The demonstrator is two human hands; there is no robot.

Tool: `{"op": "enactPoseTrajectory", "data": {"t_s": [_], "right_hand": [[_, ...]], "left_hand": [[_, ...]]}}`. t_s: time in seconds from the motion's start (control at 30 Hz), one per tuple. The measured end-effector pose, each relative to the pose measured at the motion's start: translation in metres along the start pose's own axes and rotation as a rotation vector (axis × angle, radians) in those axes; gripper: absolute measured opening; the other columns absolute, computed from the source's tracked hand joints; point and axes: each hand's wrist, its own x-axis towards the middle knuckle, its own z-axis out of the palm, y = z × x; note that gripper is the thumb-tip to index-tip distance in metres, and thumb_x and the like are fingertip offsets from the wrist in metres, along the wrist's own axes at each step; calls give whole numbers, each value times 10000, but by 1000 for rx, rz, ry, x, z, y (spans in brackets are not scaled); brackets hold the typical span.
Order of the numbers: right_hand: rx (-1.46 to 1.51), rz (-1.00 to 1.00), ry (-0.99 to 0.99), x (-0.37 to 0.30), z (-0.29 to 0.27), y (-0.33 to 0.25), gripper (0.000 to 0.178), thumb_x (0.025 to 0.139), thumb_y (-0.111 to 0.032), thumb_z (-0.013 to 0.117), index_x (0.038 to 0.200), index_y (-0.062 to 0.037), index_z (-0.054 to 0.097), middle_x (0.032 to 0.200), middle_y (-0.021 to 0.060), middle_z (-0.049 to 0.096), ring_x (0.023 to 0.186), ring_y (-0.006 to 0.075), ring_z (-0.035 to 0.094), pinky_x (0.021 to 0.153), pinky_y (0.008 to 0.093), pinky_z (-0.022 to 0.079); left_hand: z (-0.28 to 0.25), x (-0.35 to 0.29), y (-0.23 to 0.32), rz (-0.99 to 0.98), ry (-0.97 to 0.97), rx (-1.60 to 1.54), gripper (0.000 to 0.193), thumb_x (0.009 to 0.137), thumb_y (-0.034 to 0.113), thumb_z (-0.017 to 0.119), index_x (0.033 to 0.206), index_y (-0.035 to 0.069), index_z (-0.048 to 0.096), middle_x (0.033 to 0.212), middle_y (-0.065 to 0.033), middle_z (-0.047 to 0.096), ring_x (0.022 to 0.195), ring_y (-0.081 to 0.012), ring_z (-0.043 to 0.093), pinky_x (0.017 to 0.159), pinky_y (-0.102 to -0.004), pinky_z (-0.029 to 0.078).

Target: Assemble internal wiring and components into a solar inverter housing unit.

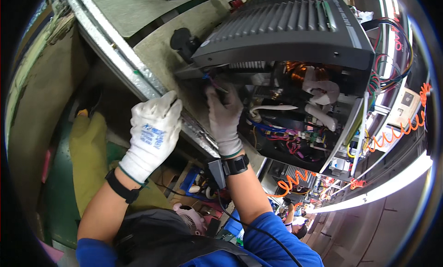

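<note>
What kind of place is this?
Probably an electrical-equipment workshop or factory floor. A grey-cased machine is open on one side, showing its wiring; coiled orange hoses are in view; and the left hand and right hand wear white work gloves.

Pale board (158, 54), dark open-sided machine on it (282, 49)

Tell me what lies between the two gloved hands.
In the head view, the metal rail and a strip of worktop lie between the left hand and the right hand.
</note>
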Motion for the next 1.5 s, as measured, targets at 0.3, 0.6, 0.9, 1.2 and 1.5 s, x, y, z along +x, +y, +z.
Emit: {"op": "enactPoseTrajectory", "data": {"t_s": [0.3, 0.6, 0.9, 1.2, 1.5], "right_hand": [[-212, -130, -128, 13, -9, 2, 163, 932, -41, 656, 1085, 5, 627, 880, 81, 656, 760, 151, 586, 718, 298, 494], [-320, -163, -186, 16, -6, 14, 199, 888, -72, 671, 1076, -16, 635, 968, 213, 665, 891, 433, 648, 761, 430, 522], [-316, -88, -238, 21, -5, 16, 204, 913, -111, 663, 1088, -11, 632, 990, 210, 662, 880, 379, 642, 749, 422, 516], [164, 4, 237, -34, -94, -82, 386, 973, -66, 572, 1350, 8, 540, 1203, 104, 655, 1075, 172, 626, 957, 322, 498], [-324, -187, 40, -22, -169, -101, 38, 865, -38, 597, 876, -13, 622, 982, 182, 596, 869, 353, 571, 764, 468, 463]], "left_hand": [[7, -1, -2, -9, 35, -39, 445, 720, 126, 744, 1154, 89, 653, 1249, -72, 595, 1000, -262, 627, 835, -438, 463], [12, -2, -6, -60, -45, -88, 432, 721, 142, 735, 1142, 95, 651, 1219, -68, 592, 1007, -260, 616, 845, -438, 450], [4, -5, -3, -19, -72, 22, 437, 766, 161, 735, 1190, 98, 652, 1270, -70, 577, 1112, -271, 577, 919, -445, 437], [-23, 53, 71, 289, 292, -78, 343, 876, 230, 680, 1177, 73, 633, 1048, -130, 640, 916, -305, 629, 823, -407, 487], [-21, 153, 165, 262, 35, -35, 354, 889, 326, 712, 1119, 63, 658, 1061, -179, 704, 948, -365, 685, 826, -439, 545]]}}
